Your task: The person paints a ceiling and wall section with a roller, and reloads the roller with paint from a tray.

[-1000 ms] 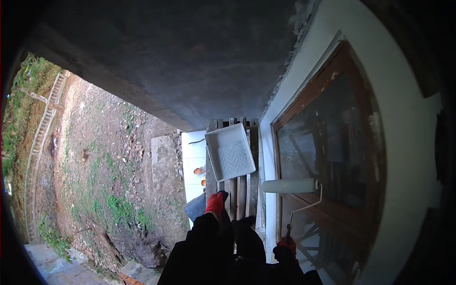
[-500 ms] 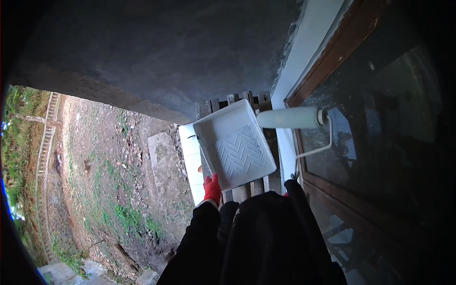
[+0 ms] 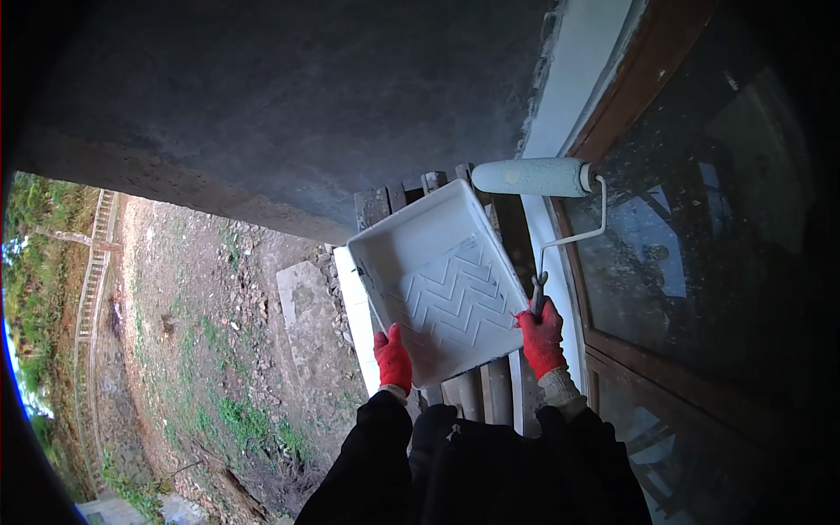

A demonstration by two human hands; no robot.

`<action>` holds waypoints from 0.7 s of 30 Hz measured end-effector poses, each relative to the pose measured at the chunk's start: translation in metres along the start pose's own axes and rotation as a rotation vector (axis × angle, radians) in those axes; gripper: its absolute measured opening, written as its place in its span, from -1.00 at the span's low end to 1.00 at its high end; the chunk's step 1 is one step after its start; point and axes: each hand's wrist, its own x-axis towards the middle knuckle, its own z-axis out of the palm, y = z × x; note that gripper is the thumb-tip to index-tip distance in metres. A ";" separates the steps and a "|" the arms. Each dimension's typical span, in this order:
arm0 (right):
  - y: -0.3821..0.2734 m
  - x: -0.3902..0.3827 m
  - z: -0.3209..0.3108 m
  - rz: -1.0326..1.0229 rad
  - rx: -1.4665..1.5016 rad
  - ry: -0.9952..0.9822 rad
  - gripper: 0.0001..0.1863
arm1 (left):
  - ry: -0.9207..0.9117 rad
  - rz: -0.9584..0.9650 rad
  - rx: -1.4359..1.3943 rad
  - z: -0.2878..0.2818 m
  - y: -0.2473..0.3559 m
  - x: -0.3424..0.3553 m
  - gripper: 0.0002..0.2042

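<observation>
A white paint tray [image 3: 420, 262] with chevron ridges is tilted in front of me, over a slatted wooden bench [image 3: 472, 398]. Its near left edge is gripped by my left hand [image 3: 393, 357] in a red glove, thumb up along the rim. My right hand [image 3: 541, 337], also red-gloved, closes round the dark handle of a paint roller [image 3: 534, 178] and lies against the tray's right rim. The roller's pale sleeve points left, beyond the tray's far right corner. Fingers under the tray are hidden.
A dark grey wall [image 3: 306, 96] rises ahead. On the right stands a window with a brown wooden frame [image 3: 643, 74] and reflecting glass [image 3: 691, 289]. White tiles [image 3: 357, 311] edge the bench's left side. Rubble ground [image 3: 219, 297] drops away at left, with a railing [image 3: 92, 262] beyond.
My right hand has come up into view with the roller, against the tray's right rim. The roller has shifted a little up. The tray has swung slightly and come nearer, still in my left hand.
</observation>
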 end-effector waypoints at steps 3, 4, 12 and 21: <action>-0.004 -0.006 -0.002 0.022 -0.035 0.021 -0.88 | -0.022 -0.087 -0.062 -0.008 -0.001 -0.005 -0.67; 0.001 -0.011 -0.005 0.026 -0.066 0.016 -0.87 | -0.059 -0.156 -0.087 -0.011 0.003 -0.009 -0.52; -0.096 -0.077 -0.037 0.056 -0.140 0.016 -0.81 | -0.045 -0.105 -0.199 -0.065 0.085 -0.070 -0.73; -0.300 -0.182 -0.082 -0.036 -0.244 -0.124 -0.82 | -0.024 -0.127 -0.305 -0.182 0.246 -0.163 -0.74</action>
